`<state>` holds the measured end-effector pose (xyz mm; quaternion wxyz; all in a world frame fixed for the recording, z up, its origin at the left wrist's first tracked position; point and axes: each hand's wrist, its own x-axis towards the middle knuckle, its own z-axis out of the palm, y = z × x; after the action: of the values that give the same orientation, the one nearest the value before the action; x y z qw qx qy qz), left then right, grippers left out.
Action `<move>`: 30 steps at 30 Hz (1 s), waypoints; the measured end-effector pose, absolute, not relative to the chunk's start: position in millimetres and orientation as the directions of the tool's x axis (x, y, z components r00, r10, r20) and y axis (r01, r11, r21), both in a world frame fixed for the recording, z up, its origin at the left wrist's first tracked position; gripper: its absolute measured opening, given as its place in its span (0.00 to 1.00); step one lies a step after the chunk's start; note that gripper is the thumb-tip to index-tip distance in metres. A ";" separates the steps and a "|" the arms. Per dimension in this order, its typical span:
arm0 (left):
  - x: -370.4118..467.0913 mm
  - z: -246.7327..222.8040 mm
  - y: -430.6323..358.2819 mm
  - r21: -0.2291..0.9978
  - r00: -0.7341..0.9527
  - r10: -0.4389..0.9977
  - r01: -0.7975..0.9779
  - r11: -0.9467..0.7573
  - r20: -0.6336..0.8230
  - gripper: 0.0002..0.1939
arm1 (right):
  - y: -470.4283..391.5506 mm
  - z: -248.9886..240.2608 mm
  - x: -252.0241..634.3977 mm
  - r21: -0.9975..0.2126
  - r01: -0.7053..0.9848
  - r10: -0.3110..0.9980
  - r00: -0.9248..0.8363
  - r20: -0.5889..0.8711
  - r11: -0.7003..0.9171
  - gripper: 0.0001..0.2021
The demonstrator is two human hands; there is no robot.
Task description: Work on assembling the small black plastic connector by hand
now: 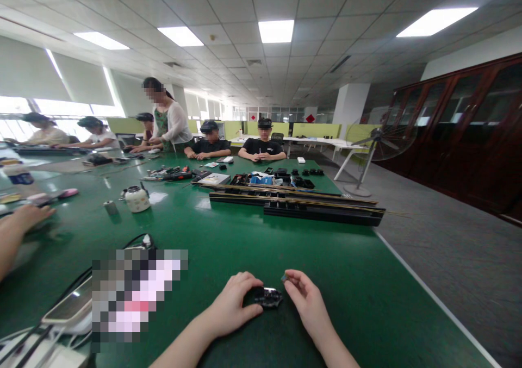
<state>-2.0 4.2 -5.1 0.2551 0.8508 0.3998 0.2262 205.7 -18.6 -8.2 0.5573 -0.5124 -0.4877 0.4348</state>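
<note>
- While another person's hand (pixel 32 216) reaches in over the green worktop (pixel 204 243), a white jar (pixel 137 199) stands right of a metal cylinder (pixel 110 207).
- Left hand (pixel 235 303): thumb and fingers gripping the left end of a small black part (pixel 269 298) on the worktop.
- Right hand (pixel 304 297): pinching a tiny piece (pixel 284 277) just beside that part.
- Black rails (pixel 322 214) lie beyond.

hands around small black device
</note>
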 end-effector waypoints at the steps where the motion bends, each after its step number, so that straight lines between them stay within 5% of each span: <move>1: -2.0 -5.3 4.2 0.614 0.578 0.794 0.563 -0.553 0.186 0.18 | -18.3 -6.5 206.0 -0.996 -0.014 0.984 0.156 0.088 0.091 0.18; 19: -0.7 0.8 1.8 0.610 0.574 0.800 0.575 -0.545 0.173 0.18 | -12.6 -10.5 214.8 -0.928 -0.371 0.948 0.307 -0.085 0.037 0.18; 30: -1.9 -2.4 3.2 0.622 0.577 0.797 0.561 -0.546 0.180 0.19 | -13.2 -6.7 216.1 -0.893 -0.449 0.941 0.314 -0.125 0.031 0.15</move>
<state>-1.9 3.2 -2.4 0.2590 0.8493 0.3997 0.2278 216.1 -13.2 -6.7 0.6666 -0.4610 -0.2667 0.5215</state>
